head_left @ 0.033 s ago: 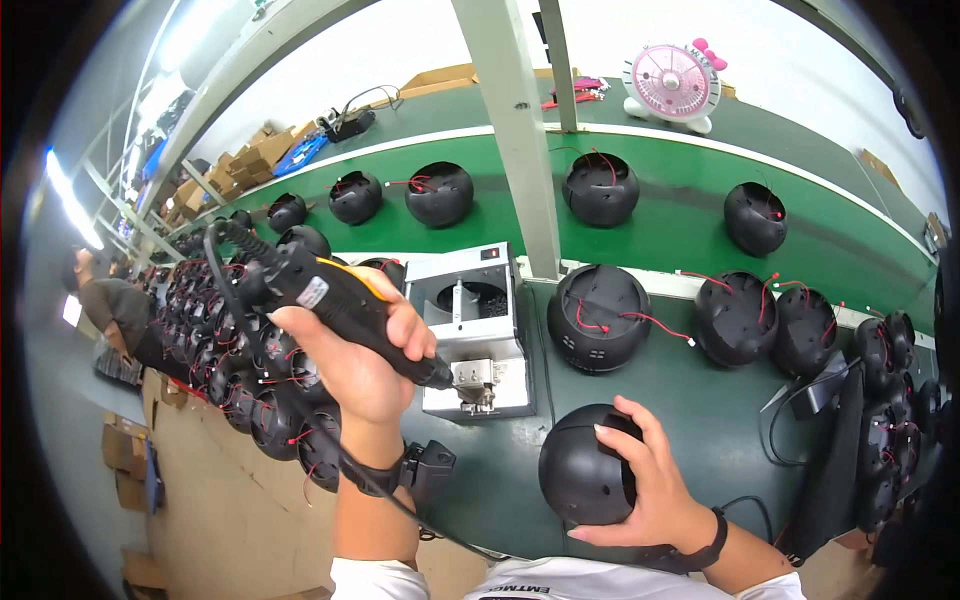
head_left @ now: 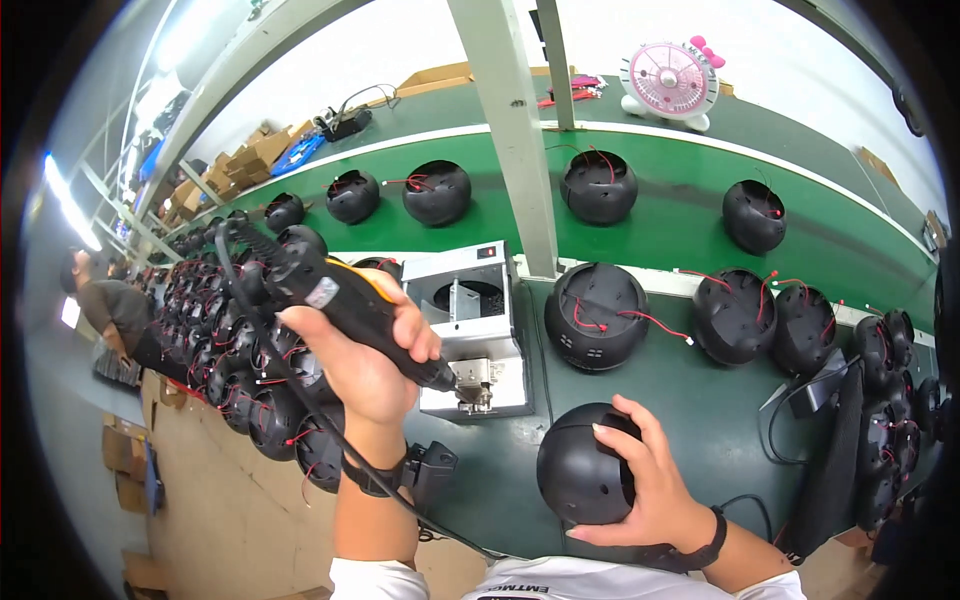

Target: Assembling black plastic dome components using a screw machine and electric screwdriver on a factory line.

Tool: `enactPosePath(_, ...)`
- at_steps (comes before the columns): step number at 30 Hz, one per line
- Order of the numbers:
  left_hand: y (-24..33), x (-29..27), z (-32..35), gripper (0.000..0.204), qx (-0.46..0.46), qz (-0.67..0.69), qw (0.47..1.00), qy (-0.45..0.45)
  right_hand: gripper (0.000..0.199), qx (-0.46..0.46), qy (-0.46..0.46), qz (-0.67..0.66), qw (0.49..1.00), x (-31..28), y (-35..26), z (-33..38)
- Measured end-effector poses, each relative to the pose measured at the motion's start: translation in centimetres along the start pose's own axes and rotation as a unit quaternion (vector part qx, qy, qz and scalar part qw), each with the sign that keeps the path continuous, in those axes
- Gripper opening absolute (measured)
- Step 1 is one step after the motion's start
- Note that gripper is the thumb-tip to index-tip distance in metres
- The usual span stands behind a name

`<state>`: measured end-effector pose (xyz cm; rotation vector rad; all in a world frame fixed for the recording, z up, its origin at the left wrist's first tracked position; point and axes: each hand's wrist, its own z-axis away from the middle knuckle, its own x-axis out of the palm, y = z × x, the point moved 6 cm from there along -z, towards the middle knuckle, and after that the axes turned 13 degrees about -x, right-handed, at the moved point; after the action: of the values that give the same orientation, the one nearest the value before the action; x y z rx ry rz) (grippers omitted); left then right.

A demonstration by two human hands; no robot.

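Note:
My left hand (head_left: 375, 365) is wrapped round a black electric screwdriver (head_left: 350, 305) with a yellow lever along its side. The driver slants down to the right, and its tip is at the small metal pick-up block (head_left: 476, 382) of a silver screw feeder (head_left: 470, 330). Whether the bit touches a screw is too small to tell. My right hand (head_left: 655, 490) grips a round black plastic shell (head_left: 583, 465) on the dark green bench, thumb below and fingers over its right side. Small holes show in the shell's surface.
Several black shells with red wires stand behind, such as one larger shell (head_left: 597, 318). More crowd the left and right. A green conveyor (head_left: 680, 210) carries others. A pale post (head_left: 515, 130) rises beyond the feeder. The driver's cable (head_left: 300, 400) hangs across my left forearm. A pink fan (head_left: 670, 80) stands at the back.
The screwdriver and my left hand have shifted very slightly to the right. My right hand and the shell stay almost the same.

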<state>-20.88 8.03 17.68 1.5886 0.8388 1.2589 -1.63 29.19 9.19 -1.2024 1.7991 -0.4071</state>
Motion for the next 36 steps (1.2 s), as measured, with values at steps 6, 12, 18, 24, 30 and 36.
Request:
enactPosePath(6,-1.8,0.9,0.7,0.094,-0.082,-0.032,0.996,0.002,0.099,0.006,0.011,-0.001,1.0,-0.3,0.4,0.0)
enactPosePath(12,2.7,4.4,3.9,0.065,-0.014,0.154,0.969,-0.194,0.097,0.01,0.013,-0.009,1.0,-0.2,-0.1,-0.9)
enactPosePath(18,0.4,8.8,3.8,0.068,-0.082,0.184,0.953,-0.228,0.098,-0.003,0.011,0.003,1.0,-0.1,-0.2,-0.8)
enactPosePath(24,-0.7,9.7,4.4,0.075,-0.11,0.161,0.966,-0.172,0.097,0.013,0.019,0.006,1.0,0.2,-0.5,-1.2)
enactPosePath(30,-4.0,10.4,4.4,0.08,-0.234,0.214,0.94,-0.13,0.095,0.023,0.035,0.014,0.999,0.2,-1.0,-1.0)
enactPosePath(36,-5.3,10.8,3.5,0.071,-0.182,0.371,0.785,-0.462,0.092,0.011,0.051,0.013,0.999,0.7,-1.1,-0.9)
